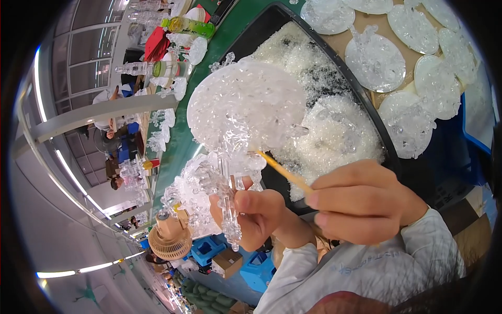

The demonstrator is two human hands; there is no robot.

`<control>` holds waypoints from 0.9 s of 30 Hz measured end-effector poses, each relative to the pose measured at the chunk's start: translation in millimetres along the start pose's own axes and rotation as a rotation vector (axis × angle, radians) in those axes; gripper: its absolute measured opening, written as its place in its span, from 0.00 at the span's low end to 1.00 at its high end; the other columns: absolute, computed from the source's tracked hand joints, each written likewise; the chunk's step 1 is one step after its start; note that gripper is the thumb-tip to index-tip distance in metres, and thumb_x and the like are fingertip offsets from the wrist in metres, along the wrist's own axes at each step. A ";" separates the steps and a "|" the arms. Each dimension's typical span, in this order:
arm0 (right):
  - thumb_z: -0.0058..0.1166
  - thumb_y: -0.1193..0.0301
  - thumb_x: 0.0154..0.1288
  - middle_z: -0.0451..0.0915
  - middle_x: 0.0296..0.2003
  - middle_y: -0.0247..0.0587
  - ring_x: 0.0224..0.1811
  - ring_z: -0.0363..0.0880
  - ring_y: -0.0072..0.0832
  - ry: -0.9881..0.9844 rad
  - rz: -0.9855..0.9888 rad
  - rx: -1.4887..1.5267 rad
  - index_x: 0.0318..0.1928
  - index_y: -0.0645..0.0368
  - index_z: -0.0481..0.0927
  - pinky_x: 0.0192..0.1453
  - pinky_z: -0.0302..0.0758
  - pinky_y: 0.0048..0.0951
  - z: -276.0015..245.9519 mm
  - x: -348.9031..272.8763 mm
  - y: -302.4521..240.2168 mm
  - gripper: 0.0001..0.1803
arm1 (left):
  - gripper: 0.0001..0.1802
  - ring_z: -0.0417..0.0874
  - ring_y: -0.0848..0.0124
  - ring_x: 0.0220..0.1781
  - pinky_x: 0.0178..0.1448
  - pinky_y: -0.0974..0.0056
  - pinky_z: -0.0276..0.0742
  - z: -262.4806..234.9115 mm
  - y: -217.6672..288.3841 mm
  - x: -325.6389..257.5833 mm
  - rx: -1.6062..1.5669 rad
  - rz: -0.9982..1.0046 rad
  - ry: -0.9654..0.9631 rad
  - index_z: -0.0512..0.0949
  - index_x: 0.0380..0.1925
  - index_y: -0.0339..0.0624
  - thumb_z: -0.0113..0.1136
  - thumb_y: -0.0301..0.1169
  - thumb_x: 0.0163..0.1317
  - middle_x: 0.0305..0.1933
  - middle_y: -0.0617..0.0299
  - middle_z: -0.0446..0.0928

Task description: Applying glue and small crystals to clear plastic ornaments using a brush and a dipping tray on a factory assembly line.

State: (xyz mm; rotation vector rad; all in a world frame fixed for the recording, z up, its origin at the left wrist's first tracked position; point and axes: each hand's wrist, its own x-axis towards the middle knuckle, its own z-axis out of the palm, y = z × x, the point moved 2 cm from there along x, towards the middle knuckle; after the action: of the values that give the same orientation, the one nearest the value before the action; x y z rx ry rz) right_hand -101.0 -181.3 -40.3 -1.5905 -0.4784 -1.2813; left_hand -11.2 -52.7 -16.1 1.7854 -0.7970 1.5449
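Observation:
My left hand [256,212] is closed around the clear, glass-like stem of a transparent ornament [228,172]. Its broad round base [246,104], frosted and covered with glittering grains, is tilted up toward me. Between the fingers of my right hand [361,201] is a thin wooden stick [287,175] with a yellowish end. That end meets the ornament where the clear figure joins the round base, or lies just in front of it; I cannot tell which. Behind the base stands a black tray [361,97] holding heaps of clear, whitish granules [340,136].
Several round clear ornaments [375,60] lie on a brown board at the right. A green table [180,128] carries bottles [188,27] and more clear pieces. A beige fan [170,238] and blue bins [259,272] are lower down. Other people work farther off at the left.

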 end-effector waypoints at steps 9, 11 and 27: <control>0.66 0.76 0.54 0.81 0.39 0.47 0.33 0.85 0.39 0.028 -0.012 0.032 0.38 0.61 0.77 0.28 0.81 0.28 5.2 1.2 2.7 0.12 | 0.15 0.65 0.74 0.20 0.24 0.67 0.68 -3.1 -5.0 -1.7 0.013 0.071 0.070 0.77 0.34 0.25 0.52 0.31 0.74 0.23 0.56 0.74; 0.66 0.76 0.54 0.81 0.39 0.47 0.32 0.85 0.39 0.041 -0.034 0.005 0.38 0.61 0.77 0.28 0.81 0.28 6.4 1.0 2.4 0.12 | 0.19 0.75 0.69 0.17 0.18 0.68 0.69 -6.5 -9.2 -1.3 0.008 0.169 -0.034 0.72 0.39 0.21 0.53 0.35 0.72 0.23 0.48 0.76; 0.65 0.74 0.56 0.81 0.36 0.48 0.27 0.83 0.37 0.047 -0.040 0.037 0.35 0.64 0.78 0.23 0.79 0.27 0.1 0.2 4.6 0.10 | 0.19 0.68 0.72 0.19 0.24 0.67 0.68 -6.0 -6.7 2.9 0.000 0.180 -0.027 0.74 0.28 0.26 0.54 0.34 0.74 0.20 0.55 0.73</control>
State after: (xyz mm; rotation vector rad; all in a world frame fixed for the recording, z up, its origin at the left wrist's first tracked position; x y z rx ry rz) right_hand -97.3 -183.2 -42.2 -1.5240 -0.5036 -1.3299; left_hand -9.2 -43.9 -13.1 1.7786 -0.9941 1.6368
